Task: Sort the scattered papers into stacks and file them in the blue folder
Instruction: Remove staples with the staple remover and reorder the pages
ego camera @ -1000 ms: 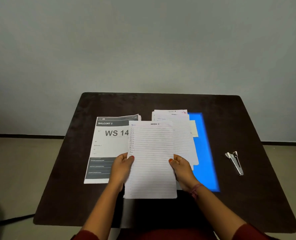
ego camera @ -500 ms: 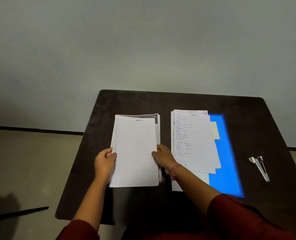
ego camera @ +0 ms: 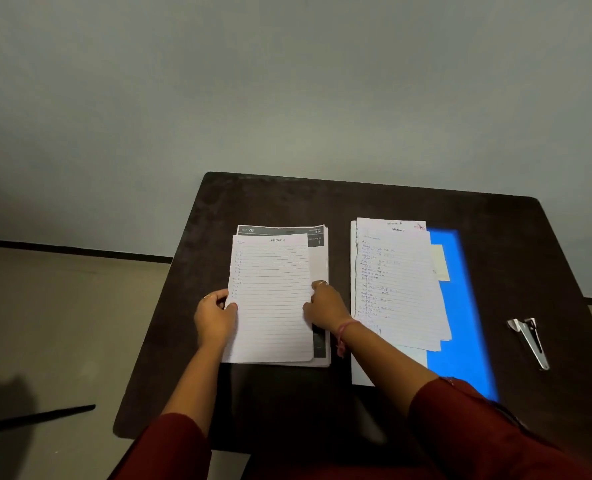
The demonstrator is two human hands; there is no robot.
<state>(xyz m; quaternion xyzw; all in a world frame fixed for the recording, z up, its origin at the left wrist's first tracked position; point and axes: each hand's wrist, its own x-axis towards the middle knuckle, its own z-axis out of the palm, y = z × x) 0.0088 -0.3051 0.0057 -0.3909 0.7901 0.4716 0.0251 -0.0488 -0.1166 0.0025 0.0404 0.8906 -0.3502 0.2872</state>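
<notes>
Step in hand, as judged: laying the lined sheet (ego camera: 270,299) squarely onto the left stack (ego camera: 320,268); the printed page under it is showing along the far and right edges, so the sheet is sitting slightly off to the near left.

Left hand (ego camera: 215,315) is gripping the sheet's left edge, thumb on top and fingers curled beneath; right hand (ego camera: 325,306) is pinching the right edge, fingers bent over the paper and onto the stack; both are holding the same sheet, neither is lying flat.

To do it well: nudging the sheet toward the far right corner until edges are meeting; keeping both thumbs light so the paper is not buckling in the middle; letting go only once the corners are lining up; a push from one side alone is likely to skew it.

Holder: the blue folder (ego camera: 460,323) is lying flat on the table (ego camera: 374,199), right of the left stack and apart from it; a second pile of handwritten sheets (ego camera: 394,285) is resting on its left part, fanned unevenly, with a plain white sheet showing beneath at the near end; a small pale slip (ego camera: 439,263) is poking out on the blue at the far right of that pile; whether any of these are filed inside or only lying on top, cannot tell.

A metal stapler-like tool (ego camera: 529,339) is lying well to the right, untouched.
</notes>
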